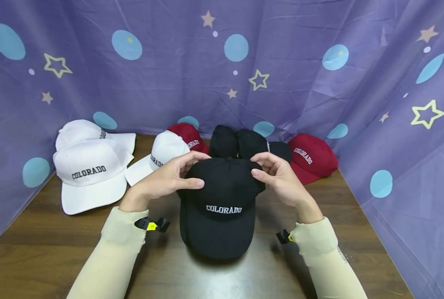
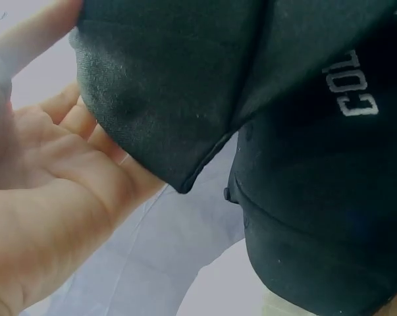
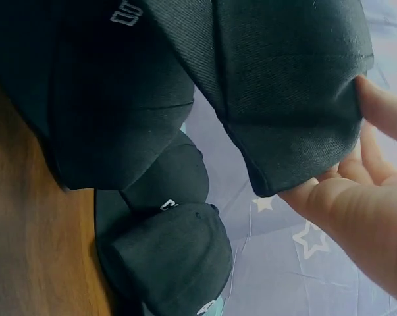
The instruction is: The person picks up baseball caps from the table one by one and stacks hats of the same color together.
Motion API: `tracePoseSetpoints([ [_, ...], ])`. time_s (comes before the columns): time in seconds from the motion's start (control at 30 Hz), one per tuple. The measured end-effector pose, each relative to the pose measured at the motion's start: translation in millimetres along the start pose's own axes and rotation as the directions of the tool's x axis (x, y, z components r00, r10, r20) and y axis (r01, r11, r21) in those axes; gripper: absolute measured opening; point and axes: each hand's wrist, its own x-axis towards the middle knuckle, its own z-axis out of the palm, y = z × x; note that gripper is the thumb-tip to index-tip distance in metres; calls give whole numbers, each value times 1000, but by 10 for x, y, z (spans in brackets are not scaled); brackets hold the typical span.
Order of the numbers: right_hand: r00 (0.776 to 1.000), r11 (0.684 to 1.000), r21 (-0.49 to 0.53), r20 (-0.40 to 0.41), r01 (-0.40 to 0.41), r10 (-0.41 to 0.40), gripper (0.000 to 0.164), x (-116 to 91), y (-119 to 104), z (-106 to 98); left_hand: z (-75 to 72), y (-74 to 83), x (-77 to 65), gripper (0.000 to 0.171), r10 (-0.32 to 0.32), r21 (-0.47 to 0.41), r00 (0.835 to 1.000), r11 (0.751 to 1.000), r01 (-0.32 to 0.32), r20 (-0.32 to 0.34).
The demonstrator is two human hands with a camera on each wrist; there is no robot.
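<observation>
COLORADO on black, white, red caps

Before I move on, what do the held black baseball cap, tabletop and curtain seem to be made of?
Black baseball cap: matte woven fabric, perhaps cotton twill; wrist views show fine weave. Tabletop: satin brown wood or wood-look laminate; grain and glare show. Curtain: thin printed fabric with slight sheen, probably polyester, given creases and folds.

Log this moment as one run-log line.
left grip: pinches black cap side | right grip: pinches opposite side | lower: second black cap | far left: two white caps | far right: red cap
</observation>
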Motion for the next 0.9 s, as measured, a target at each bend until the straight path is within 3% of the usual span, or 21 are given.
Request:
tracePoseSetpoints([
  [0.17, 998, 996, -72, 2, -56, 56, 40, 31, 31, 55, -68, -102, -30, 46, -65, -25, 995, 998, 64, -71],
  [0.33, 996, 987, -135, 13, -83, 86, 38, 31, 53, 67, -90, -178, -21, 42, -76, -28, 992, 997, 74, -96],
  [0.63, 998, 978, -206, 45, -24, 34, 42, 48, 49, 105, -127, -286, -31, 39, -81, -88, 986, 994, 69, -143],
  [0.9, 997, 952, -299, 59, 59, -43, 45, 30, -118, 295, -173, -399, -23, 40, -113, -114, 976, 989, 93, -186],
])
